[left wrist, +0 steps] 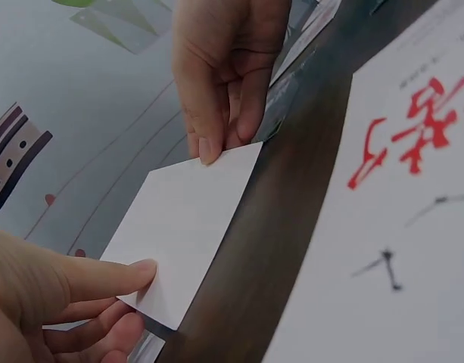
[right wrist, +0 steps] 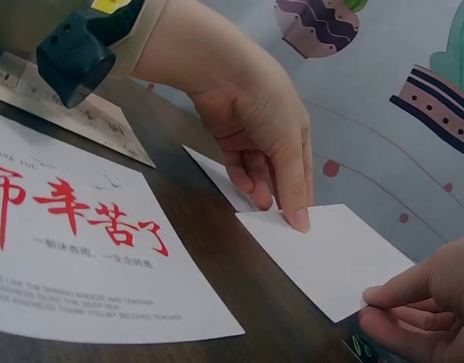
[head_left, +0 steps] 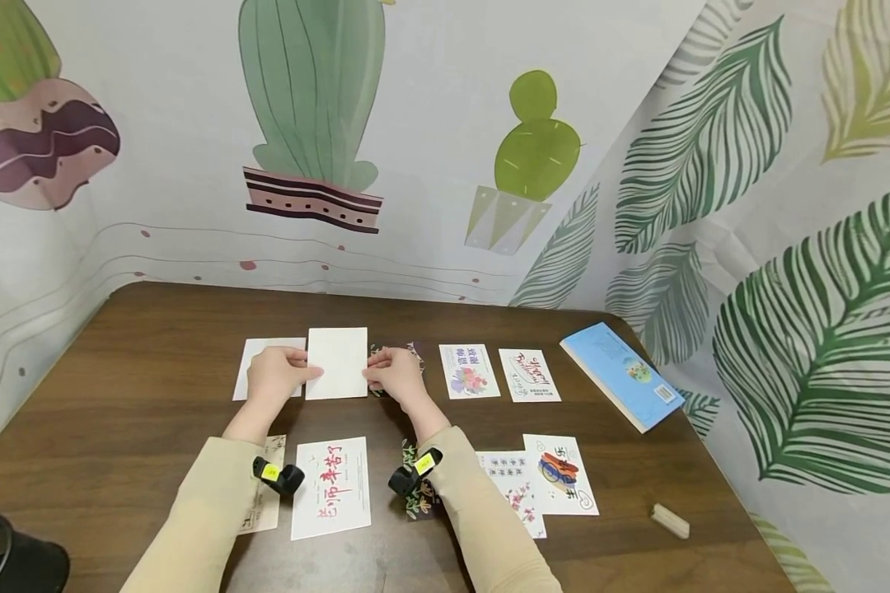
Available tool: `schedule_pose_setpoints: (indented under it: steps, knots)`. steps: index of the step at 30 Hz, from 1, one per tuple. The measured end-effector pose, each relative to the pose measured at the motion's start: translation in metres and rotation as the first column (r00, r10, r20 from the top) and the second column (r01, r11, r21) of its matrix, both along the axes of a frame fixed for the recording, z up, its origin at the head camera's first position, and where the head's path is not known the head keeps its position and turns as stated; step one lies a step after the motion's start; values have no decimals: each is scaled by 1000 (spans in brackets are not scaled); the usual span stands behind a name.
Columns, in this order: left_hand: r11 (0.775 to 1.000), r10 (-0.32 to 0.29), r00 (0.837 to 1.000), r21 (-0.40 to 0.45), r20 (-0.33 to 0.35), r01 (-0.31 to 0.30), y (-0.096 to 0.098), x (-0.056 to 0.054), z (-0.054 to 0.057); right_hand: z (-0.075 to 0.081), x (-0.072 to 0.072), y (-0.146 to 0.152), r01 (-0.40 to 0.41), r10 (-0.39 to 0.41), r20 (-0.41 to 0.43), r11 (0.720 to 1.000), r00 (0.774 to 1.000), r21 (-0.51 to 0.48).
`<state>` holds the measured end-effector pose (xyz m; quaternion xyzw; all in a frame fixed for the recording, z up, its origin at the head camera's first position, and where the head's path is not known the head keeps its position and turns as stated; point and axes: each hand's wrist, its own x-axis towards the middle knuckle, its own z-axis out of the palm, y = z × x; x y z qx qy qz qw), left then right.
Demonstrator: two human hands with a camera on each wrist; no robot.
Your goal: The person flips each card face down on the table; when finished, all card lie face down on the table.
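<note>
A blank white card [head_left: 337,363] is held between both hands over the far side of the table. My left hand [head_left: 276,377] pinches its left edge, thumb on the face and fingers behind, as the left wrist view shows. The opposite edge is pinched by my right hand [head_left: 399,375]. Behind the left hand lies another white card [head_left: 255,352], partly covered. A dark floral card [head_left: 415,352] peeks out beyond the right hand. Nearer me, a white card with red Chinese lettering [head_left: 331,487] lies flat between the forearms.
Under the left sleeve is a beige card [head_left: 270,511]; under the right, another dark floral card [head_left: 421,502]. Several printed cards, including a flower card [head_left: 470,371], lie to the right. Beyond are a blue book [head_left: 625,372] and an eraser-like block [head_left: 670,520]. A black container [head_left: 22,556] stands lower left.
</note>
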<state>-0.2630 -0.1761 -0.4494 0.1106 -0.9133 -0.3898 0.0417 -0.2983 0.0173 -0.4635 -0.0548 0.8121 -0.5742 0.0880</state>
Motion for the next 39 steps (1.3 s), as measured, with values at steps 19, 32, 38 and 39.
schedule_pose_setpoints:
  steps: [19, 32, 38, 39]
  knots:
    - [998, -11, 1000, -60, -12, 10, 4, 0, -8, 3, -1, -4, 46, -31, -65, 967, 997, 251]
    - [1000, -7, 1000, -25, 8, 7, 6, -1, -10, 5, 1, -2, 39, -26, -66, 978, 997, 204]
    - [1000, -24, 997, -18, -70, 23, 10, -1, -4, 8, 2, 8, 43, -27, -93, 982, 995, 185]
    - [999, -35, 996, -16, -87, 34, 11, -1, -3, 8, 2, 11, 41, -24, -97, 983, 995, 177]
